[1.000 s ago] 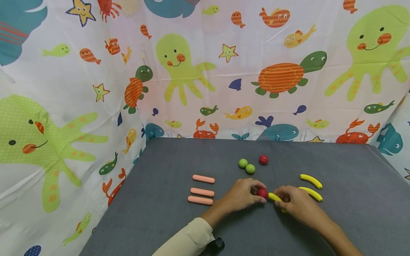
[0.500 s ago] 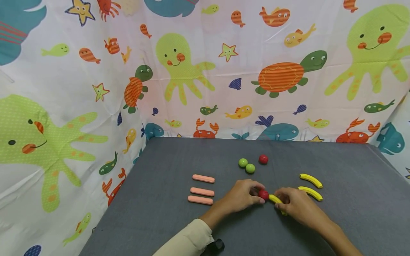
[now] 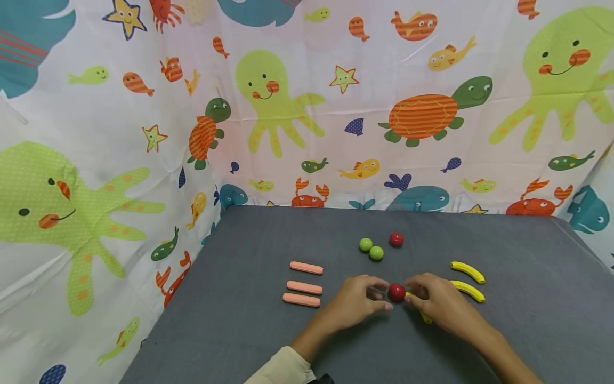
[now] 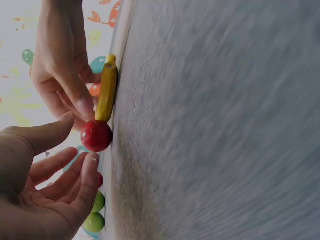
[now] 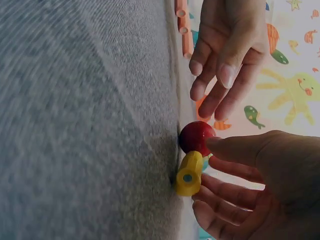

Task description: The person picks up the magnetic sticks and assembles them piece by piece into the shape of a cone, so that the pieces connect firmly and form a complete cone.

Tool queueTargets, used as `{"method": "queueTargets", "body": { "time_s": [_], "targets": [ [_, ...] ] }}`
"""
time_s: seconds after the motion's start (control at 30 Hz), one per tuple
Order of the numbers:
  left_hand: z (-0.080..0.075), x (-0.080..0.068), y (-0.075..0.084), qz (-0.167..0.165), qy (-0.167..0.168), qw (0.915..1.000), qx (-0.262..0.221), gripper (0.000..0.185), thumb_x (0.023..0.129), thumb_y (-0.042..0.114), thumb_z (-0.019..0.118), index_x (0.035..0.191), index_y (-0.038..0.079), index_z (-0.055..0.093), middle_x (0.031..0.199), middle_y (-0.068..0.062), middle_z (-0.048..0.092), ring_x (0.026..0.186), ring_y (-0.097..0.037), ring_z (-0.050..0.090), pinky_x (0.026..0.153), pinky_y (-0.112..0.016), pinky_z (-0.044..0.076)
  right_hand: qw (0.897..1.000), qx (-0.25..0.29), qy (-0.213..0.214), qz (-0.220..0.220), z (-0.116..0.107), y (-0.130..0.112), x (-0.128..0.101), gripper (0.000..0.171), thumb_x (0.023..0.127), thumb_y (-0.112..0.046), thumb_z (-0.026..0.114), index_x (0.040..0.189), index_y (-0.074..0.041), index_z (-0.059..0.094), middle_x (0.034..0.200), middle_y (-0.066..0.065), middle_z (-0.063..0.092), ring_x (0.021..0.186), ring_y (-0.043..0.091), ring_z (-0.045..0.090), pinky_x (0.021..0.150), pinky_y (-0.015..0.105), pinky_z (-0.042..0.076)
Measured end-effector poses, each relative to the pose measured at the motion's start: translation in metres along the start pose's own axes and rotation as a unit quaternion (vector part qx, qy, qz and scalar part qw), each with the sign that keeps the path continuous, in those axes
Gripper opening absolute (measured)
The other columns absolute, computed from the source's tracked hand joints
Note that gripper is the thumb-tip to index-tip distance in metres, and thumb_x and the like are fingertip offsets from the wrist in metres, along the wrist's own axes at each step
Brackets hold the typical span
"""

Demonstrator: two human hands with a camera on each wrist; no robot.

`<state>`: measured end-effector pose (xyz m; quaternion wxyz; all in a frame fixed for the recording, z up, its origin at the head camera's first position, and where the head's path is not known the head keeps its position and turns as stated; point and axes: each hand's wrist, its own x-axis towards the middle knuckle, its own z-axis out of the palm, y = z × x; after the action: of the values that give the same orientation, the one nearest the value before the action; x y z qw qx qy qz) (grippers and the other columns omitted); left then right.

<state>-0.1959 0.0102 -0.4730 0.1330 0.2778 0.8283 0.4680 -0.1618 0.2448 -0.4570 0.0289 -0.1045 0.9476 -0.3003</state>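
Observation:
A shiny red ball sits on the grey table, its side against one end of a toy banana. My left hand is just left of the ball, fingers spread and loosely bent, with a small gap to it. At the ball's right edge, my right hand has its thumb and forefinger tips touching or nearly touching it. That hand hides part of the banana in the head view. In the right wrist view the banana lies beside the fingers, not gripped.
Several pink toy sausages, one being the front sausage, lie at left. Behind are two green balls, one the nearer green ball, and another red ball. Two more bananas, including the rear banana, lie right. A sea-animal curtain borders the table.
My left hand has let go of the red ball and drawn back left. The right hand has shifted from the banana up toward the ball. The ball has moved slightly right.

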Motion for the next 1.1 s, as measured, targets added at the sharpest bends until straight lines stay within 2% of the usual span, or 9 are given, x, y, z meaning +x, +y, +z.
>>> {"method": "queueTargets", "body": {
  "time_s": [0.27, 0.6, 0.73, 0.9, 1.1],
  "targets": [
    [0.007, -0.015, 0.004, -0.006, -0.004, 0.9995, -0.032, 0.044, 0.091, 0.021, 0.087, 0.131, 0.008, 0.073, 0.118, 0.0, 0.074, 0.097, 0.0, 0.07, 0.082, -0.017, 0.056, 1.0, 0.01, 0.002, -0.013, 0.004, -0.006, 0.002, 0.026, 0.094, -0.019, 0.082, 0.117, -0.008, 0.076, 0.106, 0.002, 0.072, 0.083, 0.01, 0.064, 0.068, 0.028, 0.054],
    [0.013, -0.019, 0.005, -0.018, -0.006, 0.9986, -0.05, 0.043, 0.089, 0.018, 0.088, 0.128, 0.006, 0.074, 0.106, 0.006, 0.074, 0.091, 0.003, 0.068, 0.081, -0.016, 0.055, 0.999, 0.025, 0.006, -0.041, 0.01, -0.008, 0.003, 0.032, 0.096, -0.014, 0.079, 0.127, -0.009, 0.076, 0.12, 0.007, 0.074, 0.079, 0.007, 0.062, 0.067, 0.024, 0.053],
    [0.016, -0.018, 0.004, -0.019, -0.016, 0.9983, -0.052, 0.042, 0.088, 0.017, 0.089, 0.126, 0.007, 0.074, 0.101, 0.009, 0.074, 0.087, 0.006, 0.066, 0.079, -0.015, 0.054, 0.999, 0.023, 0.016, -0.045, 0.012, -0.009, 0.003, 0.025, 0.095, -0.013, 0.08, 0.12, -0.012, 0.079, 0.114, 0.001, 0.076, 0.081, 0.007, 0.063, 0.068, 0.025, 0.053],
    [0.018, -0.016, 0.004, -0.018, -0.015, 0.9988, -0.043, 0.037, 0.086, 0.011, 0.09, 0.12, 0.009, 0.075, 0.097, 0.011, 0.072, 0.084, 0.007, 0.065, 0.079, -0.015, 0.054, 0.998, 0.051, 0.019, -0.032, 0.013, -0.009, 0.002, 0.018, 0.093, -0.017, 0.083, 0.11, -0.014, 0.077, 0.102, -0.004, 0.075, 0.081, 0.009, 0.065, 0.068, 0.025, 0.054],
    [0.015, -0.016, 0.003, -0.01, -0.011, 0.999, -0.043, 0.039, 0.082, -0.003, 0.088, 0.117, 0.006, 0.075, 0.099, 0.005, 0.075, 0.085, 0.004, 0.067, 0.079, -0.015, 0.055, 0.997, 0.07, 0.008, -0.008, 0.011, -0.009, -0.001, 0.022, 0.091, -0.022, 0.086, 0.106, -0.012, 0.073, 0.097, -0.004, 0.072, 0.08, 0.01, 0.065, 0.063, 0.026, 0.052]
  ]
}}
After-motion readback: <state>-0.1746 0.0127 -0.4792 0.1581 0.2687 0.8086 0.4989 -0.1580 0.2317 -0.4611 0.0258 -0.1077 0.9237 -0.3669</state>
